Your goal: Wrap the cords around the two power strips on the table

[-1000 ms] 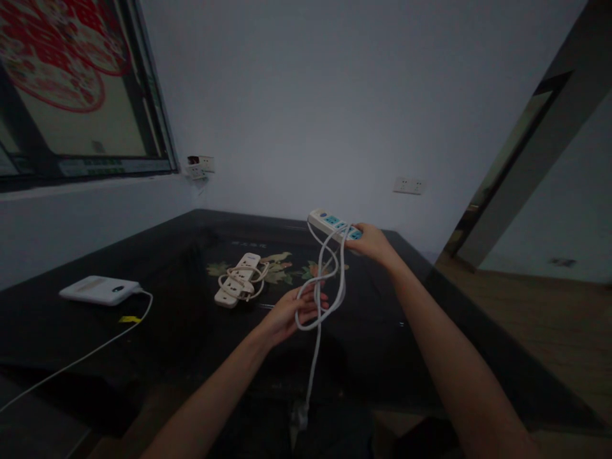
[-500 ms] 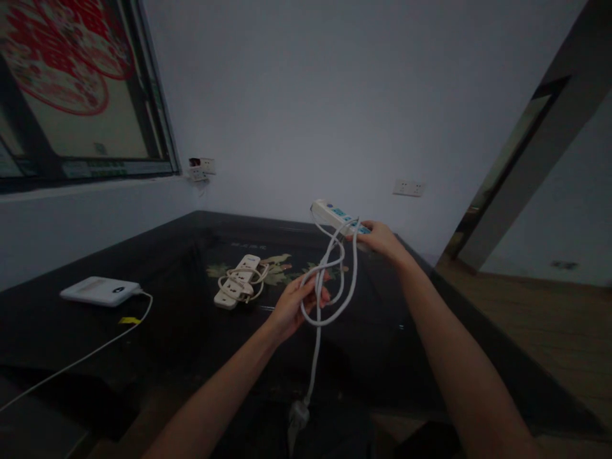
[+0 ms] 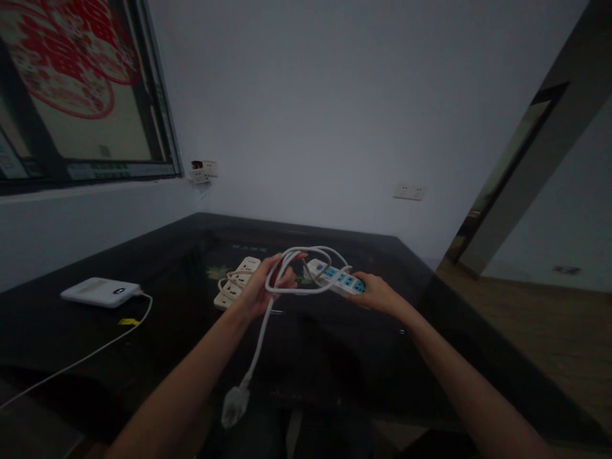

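My right hand [image 3: 375, 293] grips the near end of a white power strip [image 3: 340, 279] with blue sockets, held over the dark table. Loops of its white cord [image 3: 306, 292] hang between the strip and my left hand [image 3: 268, 284], whose fingers are closed round them. From that hand the cord runs down to a pale plug [image 3: 235, 406], dangling by the table's front edge. Partly hidden behind my left hand lies a second white power strip [image 3: 249, 263], with its own cord wound about it.
On the left of the black table [image 3: 167, 255] lies a white power bank [image 3: 98, 291] with a thin cable [image 3: 95, 349] trailing off the near edge. A yellow tag [image 3: 128, 322] is beside the cable. Wall sockets [image 3: 410, 191] are above the table's back edge.
The held strip has come lower and nearer. My left hand has moved left and slightly up with the cord loops, which now stretch sideways, and the plug has swung left.
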`<control>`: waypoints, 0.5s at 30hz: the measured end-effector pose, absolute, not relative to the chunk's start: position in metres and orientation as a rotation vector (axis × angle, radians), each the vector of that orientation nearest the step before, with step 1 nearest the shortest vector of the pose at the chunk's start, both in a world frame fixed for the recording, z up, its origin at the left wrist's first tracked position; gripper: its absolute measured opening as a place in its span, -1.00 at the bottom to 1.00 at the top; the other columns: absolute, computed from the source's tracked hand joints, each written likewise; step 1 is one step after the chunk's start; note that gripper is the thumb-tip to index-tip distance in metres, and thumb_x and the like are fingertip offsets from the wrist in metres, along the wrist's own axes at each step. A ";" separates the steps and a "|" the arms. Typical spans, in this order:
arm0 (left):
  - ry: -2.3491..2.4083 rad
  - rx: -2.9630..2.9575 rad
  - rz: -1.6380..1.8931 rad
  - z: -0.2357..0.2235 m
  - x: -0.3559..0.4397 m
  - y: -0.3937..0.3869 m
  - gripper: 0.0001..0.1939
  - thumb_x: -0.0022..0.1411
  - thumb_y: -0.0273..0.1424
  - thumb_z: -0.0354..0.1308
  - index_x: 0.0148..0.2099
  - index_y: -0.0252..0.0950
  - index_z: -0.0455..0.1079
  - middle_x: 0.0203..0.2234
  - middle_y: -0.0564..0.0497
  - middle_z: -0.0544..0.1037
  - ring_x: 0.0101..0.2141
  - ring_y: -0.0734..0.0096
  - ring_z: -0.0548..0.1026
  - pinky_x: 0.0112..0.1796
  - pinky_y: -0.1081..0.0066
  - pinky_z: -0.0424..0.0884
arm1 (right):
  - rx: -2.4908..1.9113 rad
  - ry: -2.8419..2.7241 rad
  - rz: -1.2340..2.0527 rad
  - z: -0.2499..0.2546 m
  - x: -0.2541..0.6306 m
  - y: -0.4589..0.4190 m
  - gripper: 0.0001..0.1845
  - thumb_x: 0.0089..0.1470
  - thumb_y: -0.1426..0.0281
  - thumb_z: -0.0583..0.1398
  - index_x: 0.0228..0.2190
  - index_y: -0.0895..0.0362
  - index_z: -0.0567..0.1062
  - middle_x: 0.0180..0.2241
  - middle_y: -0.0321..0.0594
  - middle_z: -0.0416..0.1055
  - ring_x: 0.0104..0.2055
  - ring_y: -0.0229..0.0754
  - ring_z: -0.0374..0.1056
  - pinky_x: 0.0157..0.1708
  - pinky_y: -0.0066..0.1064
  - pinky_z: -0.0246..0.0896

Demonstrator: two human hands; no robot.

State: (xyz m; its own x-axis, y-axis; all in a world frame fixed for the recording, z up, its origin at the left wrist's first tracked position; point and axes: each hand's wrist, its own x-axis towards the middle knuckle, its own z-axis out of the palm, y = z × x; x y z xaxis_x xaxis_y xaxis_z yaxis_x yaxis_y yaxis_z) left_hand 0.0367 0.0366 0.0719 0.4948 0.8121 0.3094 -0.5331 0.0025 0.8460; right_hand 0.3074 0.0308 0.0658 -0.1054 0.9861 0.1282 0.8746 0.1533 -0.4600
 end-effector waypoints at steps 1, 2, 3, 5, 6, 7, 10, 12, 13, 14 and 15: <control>0.325 1.213 1.034 0.072 0.033 0.039 -0.55 0.19 -0.15 0.05 -0.08 -0.42 0.46 -0.79 0.23 0.05 -0.72 0.64 -0.02 -0.61 0.55 0.13 | -1.795 -2.051 0.362 0.061 0.309 0.027 -0.47 -0.21 0.30 0.29 -0.12 0.16 0.47 -0.28 -0.09 0.52 -0.31 -0.06 0.44 -0.38 -0.40 0.23; 0.368 1.307 0.993 0.073 0.029 0.040 -0.55 0.17 -0.14 0.08 -0.09 -0.41 0.47 -0.78 0.23 0.05 -0.72 0.63 -0.01 -0.61 0.55 0.12 | -1.827 -2.070 0.339 0.057 0.310 0.024 -0.47 -0.18 0.29 0.28 -0.10 0.16 0.45 -0.26 -0.07 0.52 -0.30 -0.04 0.44 -0.37 -0.39 0.22; 0.426 1.427 0.957 0.074 0.026 0.040 -0.57 0.14 -0.15 0.13 -0.10 -0.40 0.47 -0.77 0.21 0.10 -0.70 0.62 0.03 -0.60 0.56 0.10 | -1.862 -2.098 0.311 0.054 0.310 0.021 -0.47 -0.16 0.28 0.26 -0.09 0.16 0.45 -0.25 -0.06 0.52 -0.29 -0.03 0.44 -0.37 -0.38 0.22; 0.539 1.705 0.886 0.078 0.022 0.037 -0.64 0.08 -0.23 0.21 -0.14 -0.37 0.50 -0.69 0.13 0.27 -0.64 0.58 0.15 -0.59 0.57 0.08 | -1.923 -2.176 0.246 0.051 0.309 0.013 -0.49 -0.13 0.26 0.24 -0.09 0.15 0.45 -0.23 -0.04 0.51 -0.27 0.01 0.45 -0.37 -0.36 0.21; 0.581 1.836 0.863 0.081 0.020 0.036 -0.69 0.07 -0.26 0.22 -0.18 -0.36 0.52 -0.63 0.09 0.35 -0.60 0.55 0.21 -0.58 0.57 0.08 | -1.926 -2.235 0.220 0.051 0.306 0.009 -0.50 -0.13 0.27 0.23 -0.09 0.14 0.45 -0.22 -0.04 0.51 -0.26 0.03 0.44 -0.35 -0.35 0.21; 0.606 1.955 0.851 0.085 0.019 0.035 -0.73 0.08 -0.28 0.22 -0.22 -0.34 0.53 -0.58 0.06 0.40 -0.56 0.52 0.25 -0.57 0.57 0.10 | -1.900 -2.303 0.211 0.051 0.304 0.004 -0.49 -0.14 0.29 0.24 -0.09 0.13 0.45 -0.21 -0.04 0.51 -0.24 0.04 0.44 -0.33 -0.34 0.21; 0.632 2.187 0.860 0.097 0.013 0.040 -0.78 0.10 -0.29 0.19 -0.31 -0.34 0.53 -0.59 0.06 0.42 -0.53 0.49 0.29 -0.53 0.57 0.14 | -1.673 -2.522 0.302 0.057 0.295 -0.014 -0.42 -0.20 0.35 0.28 -0.05 0.11 0.43 -0.18 -0.07 0.49 -0.19 0.03 0.42 -0.25 -0.33 0.22; 0.647 2.238 0.821 0.105 0.010 0.045 -0.78 0.10 -0.28 0.18 -0.35 -0.36 0.51 -0.60 0.07 0.40 -0.54 0.51 0.28 -0.54 0.58 0.13 | -1.459 -2.613 0.458 0.065 0.289 -0.030 -0.39 -0.23 0.40 0.29 -0.03 0.09 0.42 -0.14 -0.11 0.47 -0.16 -0.02 0.40 -0.20 -0.34 0.22; 0.644 2.238 0.803 0.107 0.010 0.048 -0.77 0.10 -0.27 0.18 -0.36 -0.37 0.49 -0.60 0.08 0.39 -0.55 0.52 0.26 -0.54 0.57 0.13 | -1.344 -2.635 0.550 0.070 0.287 -0.037 -0.39 -0.23 0.43 0.29 -0.03 0.09 0.42 -0.12 -0.13 0.46 -0.15 -0.05 0.39 -0.17 -0.35 0.22; 0.633 2.223 0.801 0.108 0.010 0.051 -0.77 0.10 -0.27 0.18 -0.38 -0.38 0.47 -0.61 0.09 0.38 -0.55 0.53 0.25 -0.54 0.57 0.12 | -1.233 -2.644 0.650 0.075 0.286 -0.045 -0.40 -0.22 0.45 0.28 -0.04 0.10 0.42 -0.12 -0.15 0.46 -0.15 -0.08 0.38 -0.16 -0.37 0.22; 0.610 2.198 0.810 0.108 0.010 0.053 -0.76 0.10 -0.27 0.17 -0.41 -0.38 0.45 -0.61 0.10 0.37 -0.56 0.54 0.25 -0.54 0.57 0.13 | -1.131 -2.637 0.750 0.079 0.285 -0.051 -0.41 -0.22 0.46 0.28 -0.04 0.10 0.42 -0.13 -0.17 0.45 -0.16 -0.11 0.38 -0.16 -0.38 0.23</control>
State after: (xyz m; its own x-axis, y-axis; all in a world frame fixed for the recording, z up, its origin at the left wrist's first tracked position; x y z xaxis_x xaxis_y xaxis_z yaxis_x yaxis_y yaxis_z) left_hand 0.0103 0.0535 0.1076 0.6926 0.6217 0.3659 0.1800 -0.6401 0.7470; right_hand 0.2852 -0.0512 0.0794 -0.6960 0.7171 -0.0356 0.6286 0.5846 -0.5130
